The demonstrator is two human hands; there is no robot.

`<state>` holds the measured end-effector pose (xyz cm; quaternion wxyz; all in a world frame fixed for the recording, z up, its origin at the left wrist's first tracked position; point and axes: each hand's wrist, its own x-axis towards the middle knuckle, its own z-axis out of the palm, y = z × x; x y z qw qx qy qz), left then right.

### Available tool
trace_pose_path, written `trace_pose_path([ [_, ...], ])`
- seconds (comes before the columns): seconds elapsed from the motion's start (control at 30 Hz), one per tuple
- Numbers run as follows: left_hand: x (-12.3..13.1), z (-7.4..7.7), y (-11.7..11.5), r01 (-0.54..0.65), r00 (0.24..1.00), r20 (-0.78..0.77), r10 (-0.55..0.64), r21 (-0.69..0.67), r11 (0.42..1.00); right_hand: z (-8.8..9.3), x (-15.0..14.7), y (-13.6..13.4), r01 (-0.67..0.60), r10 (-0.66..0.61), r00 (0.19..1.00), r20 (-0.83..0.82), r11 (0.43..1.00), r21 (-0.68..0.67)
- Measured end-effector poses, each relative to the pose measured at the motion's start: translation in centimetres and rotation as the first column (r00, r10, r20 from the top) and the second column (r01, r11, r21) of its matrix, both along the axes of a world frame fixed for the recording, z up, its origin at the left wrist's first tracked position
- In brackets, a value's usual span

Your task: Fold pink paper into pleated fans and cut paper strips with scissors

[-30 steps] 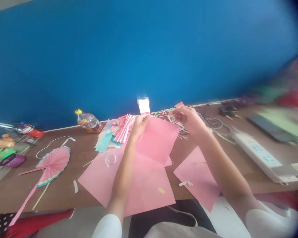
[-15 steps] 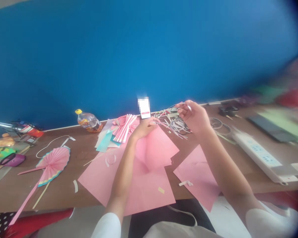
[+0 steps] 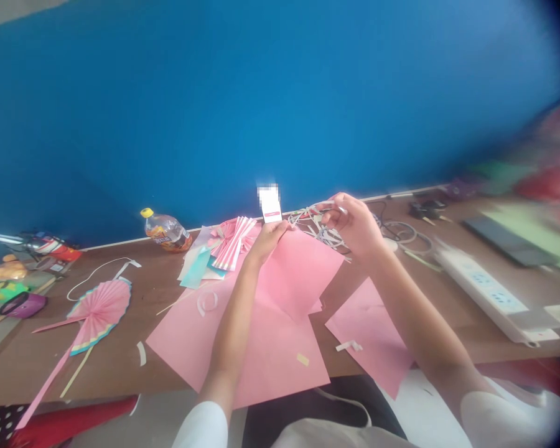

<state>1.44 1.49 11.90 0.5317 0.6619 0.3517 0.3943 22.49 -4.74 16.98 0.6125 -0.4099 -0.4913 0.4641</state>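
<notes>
My left hand (image 3: 269, 242) is closed on the upper edge of a pink paper sheet (image 3: 303, 267), which is lifted and bowed. Under it a larger pink sheet (image 3: 275, 361) lies flat on the table, with a small cream scrap (image 3: 303, 359) on top. To the right of the held sheet, my right hand (image 3: 354, 225) pinches a thin white strip (image 3: 323, 203), whose end points left toward the other hand. Behind the hands is a tangle of white strips and cables (image 3: 329, 236). Another pink sheet (image 3: 376, 330) lies below my right forearm.
A phone (image 3: 272, 210) leans on the blue wall. Leftward are a folded striped paper (image 3: 233, 242), a drink bottle (image 3: 167, 231) and a pink pleated fan (image 3: 103, 308). A power strip (image 3: 485, 289) lies along the right of the brown table (image 3: 135, 379).
The lifted pink sheet has swung up and right, its corner now nearer my right hand. My right hand has moved slightly left and down with the white strip.
</notes>
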Motion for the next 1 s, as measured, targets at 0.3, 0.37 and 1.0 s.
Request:
trace_pose_path([
  [0.3,0.1,0.7,-0.3,0.022,0.999,0.031,-0.021,-0.036,0.999,0.0,0.1,-0.1,-0.038,0.04,0.997,-0.062,0.999,0.023],
  [0.37,-0.2,1.1,-0.4,-0.007,1.0,0.012,0.007,-0.011,1.0,0.2,0.1,-0.1,-0.022,0.022,0.999,-0.033,1.0,0.01],
  [1.0,-0.8,2.9,-1.5,0.23,0.942,-0.298,-0.158,0.227,0.946,-2.1,4.6,1.3,0.56,-0.205,0.06,0.977,0.817,0.137],
])
